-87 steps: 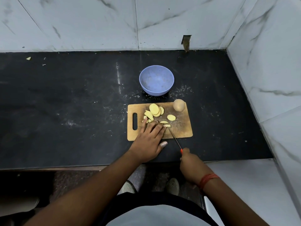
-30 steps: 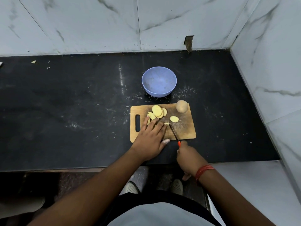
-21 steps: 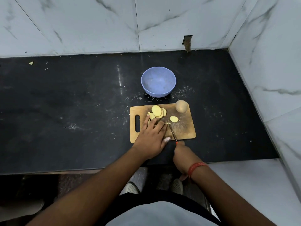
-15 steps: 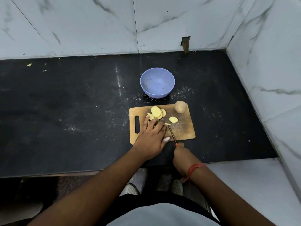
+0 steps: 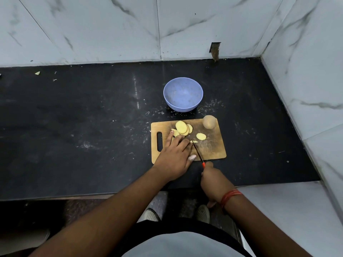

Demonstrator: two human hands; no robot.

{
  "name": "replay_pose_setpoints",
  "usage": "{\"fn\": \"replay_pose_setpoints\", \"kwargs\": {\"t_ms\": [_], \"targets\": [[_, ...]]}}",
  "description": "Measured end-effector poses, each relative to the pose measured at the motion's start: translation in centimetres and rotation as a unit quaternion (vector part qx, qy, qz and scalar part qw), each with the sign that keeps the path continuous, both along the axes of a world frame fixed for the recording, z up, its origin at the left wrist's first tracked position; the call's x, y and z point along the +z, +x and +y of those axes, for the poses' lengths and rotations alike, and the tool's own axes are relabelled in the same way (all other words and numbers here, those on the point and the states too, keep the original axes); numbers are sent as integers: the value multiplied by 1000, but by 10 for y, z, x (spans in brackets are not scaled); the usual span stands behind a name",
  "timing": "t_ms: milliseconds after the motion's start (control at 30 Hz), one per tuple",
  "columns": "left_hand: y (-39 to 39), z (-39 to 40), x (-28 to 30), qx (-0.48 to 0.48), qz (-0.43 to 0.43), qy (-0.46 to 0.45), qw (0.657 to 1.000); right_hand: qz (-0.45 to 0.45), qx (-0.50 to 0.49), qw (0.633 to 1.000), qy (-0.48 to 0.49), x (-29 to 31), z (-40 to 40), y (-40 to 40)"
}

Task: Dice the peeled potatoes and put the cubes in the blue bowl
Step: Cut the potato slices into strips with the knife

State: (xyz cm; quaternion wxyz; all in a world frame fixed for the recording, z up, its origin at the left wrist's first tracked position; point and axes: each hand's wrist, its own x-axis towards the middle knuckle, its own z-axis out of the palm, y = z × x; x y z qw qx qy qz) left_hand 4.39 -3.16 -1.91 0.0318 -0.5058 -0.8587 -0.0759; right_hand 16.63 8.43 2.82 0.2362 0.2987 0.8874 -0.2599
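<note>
From the head camera we look down on a black bench [image 5: 74,127] set into a corner of marble wall [image 5: 92,28], with a second wall [image 5: 306,80] closing the right side. A wooden cutting board [image 5: 213,149] lies near the front edge of the bench, its handle slot at the left end. Just behind the board, apart from it, stands the blue bowl [image 5: 182,94], and we see no potato in it.

Our left hand [image 5: 175,156] lies on the board with fingers extended forward, pressing down on potato pieces that it mostly hides. Our right hand [image 5: 213,178] grips the orange handle of a knife [image 5: 197,150]; the hand sits past the board's front edge, and the thin blade runs forward along the left fingers, its tip at a small sliver. A fan of potato slices [image 5: 182,127] rests ahead of the left fingertips, and a single slice [image 5: 201,136] lies to their right. A whole potato [image 5: 209,121] stands at the board's far right corner, at the very edge.

The bench is open and wide to the left, with only a few scraps [image 5: 37,72] by the back wall; a narrower bare strip lies to the right of the board.
</note>
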Motion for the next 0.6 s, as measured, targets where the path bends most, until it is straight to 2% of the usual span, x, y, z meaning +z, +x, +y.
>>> {"fn": "replay_pose_setpoints", "kwargs": {"t_ms": [300,400,500,600], "targets": [[-1,0,0,-2,4,2,1000,-80,-46,996,0,1,-9,-17],[-1,1,0,1,4,-5,1000,-75,-50,996,5,-1,-9,-16],[-1,1,0,2,6,-7,1000,-72,-11,997,12,-3,-6,3],[0,1,1,5,8,-2,1000,-68,0,997,-43,1,6,19]]}}
